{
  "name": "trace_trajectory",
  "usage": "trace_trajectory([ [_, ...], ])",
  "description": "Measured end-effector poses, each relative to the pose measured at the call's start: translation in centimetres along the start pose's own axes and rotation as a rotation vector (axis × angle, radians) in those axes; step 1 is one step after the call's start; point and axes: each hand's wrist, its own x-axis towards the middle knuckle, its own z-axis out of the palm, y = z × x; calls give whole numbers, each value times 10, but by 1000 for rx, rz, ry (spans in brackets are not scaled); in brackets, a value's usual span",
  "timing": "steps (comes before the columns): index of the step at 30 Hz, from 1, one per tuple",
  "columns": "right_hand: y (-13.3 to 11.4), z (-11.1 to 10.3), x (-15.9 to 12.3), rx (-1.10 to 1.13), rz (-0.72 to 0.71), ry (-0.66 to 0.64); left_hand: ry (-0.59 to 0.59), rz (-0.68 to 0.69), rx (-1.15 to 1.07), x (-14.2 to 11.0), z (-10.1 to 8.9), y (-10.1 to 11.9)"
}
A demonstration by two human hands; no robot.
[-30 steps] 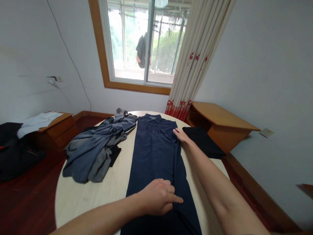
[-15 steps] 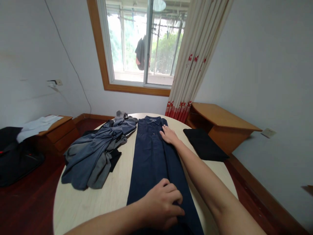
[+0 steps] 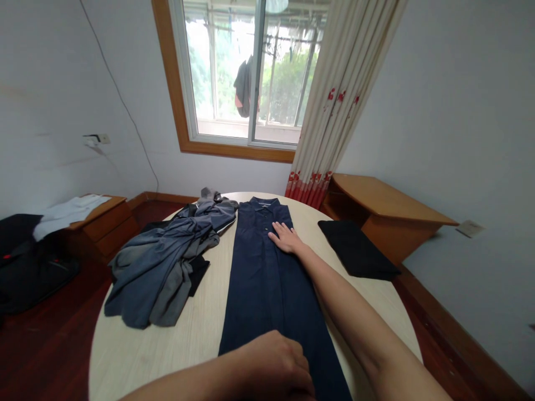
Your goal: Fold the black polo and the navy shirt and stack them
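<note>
A dark navy button-up shirt (image 3: 259,278) lies lengthwise on the table, narrow with its sides tucked under, collar at the far end. My right hand (image 3: 286,238) rests flat on its upper front, just right of the button strip, fingers spread. Close to me, my left hand (image 3: 278,365) is closed over the lower front of the shirt, apparently gripping its cloth. The left fingertips are hidden beneath the hand. The shirt's lower end runs out of the picture.
The round pale table (image 3: 137,356) also bears a heap of grey and blue clothes (image 3: 167,267) at left and a folded black garment (image 3: 357,248) at right. A wooden desk (image 3: 388,203) stands beyond the right edge. A low drawer unit (image 3: 111,225) stands left.
My right hand has slid slightly towards me down the shirt. My left hand has moved nearer to me, its loosely bent fingers now closed. The shirt's front looks flatter.
</note>
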Motion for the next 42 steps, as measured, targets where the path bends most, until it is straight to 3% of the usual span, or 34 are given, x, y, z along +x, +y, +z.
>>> trace_trajectory([
  [3, 4, -3, 15, 14, 65, 46, 36, -71, -10, 1, -2, -1],
  [7, 15, -1, 41, -17, 116, 48, 33, -135, 164, 1, 1, -10],
  [10, 25, 1, 63, -36, 136, 61, -7, -100, 282, -1, 16, -21],
  [18, 53, -2, 124, -3, 172, 100, 43, -51, 441, -2, 59, -40],
  [21, 65, -1, 136, 130, 154, 165, 41, -54, 460, -1, 57, -39],
  [24, 78, -1, 135, 424, 140, 288, 9, -55, 408, -2, 35, -31],
  [28, 86, 4, 103, 613, 60, 340, -59, -131, 173, -2, -1, -12],
  [33, 70, 15, 20, 389, -193, 254, -60, -241, -128, -3, -20, 1],
  [37, 52, 17, -57, 215, -295, 184, 31, -323, -146, -7, -26, -4],
  [42, 29, 13, -143, 132, -396, 95, 205, -482, -53, -24, -44, -27],
])
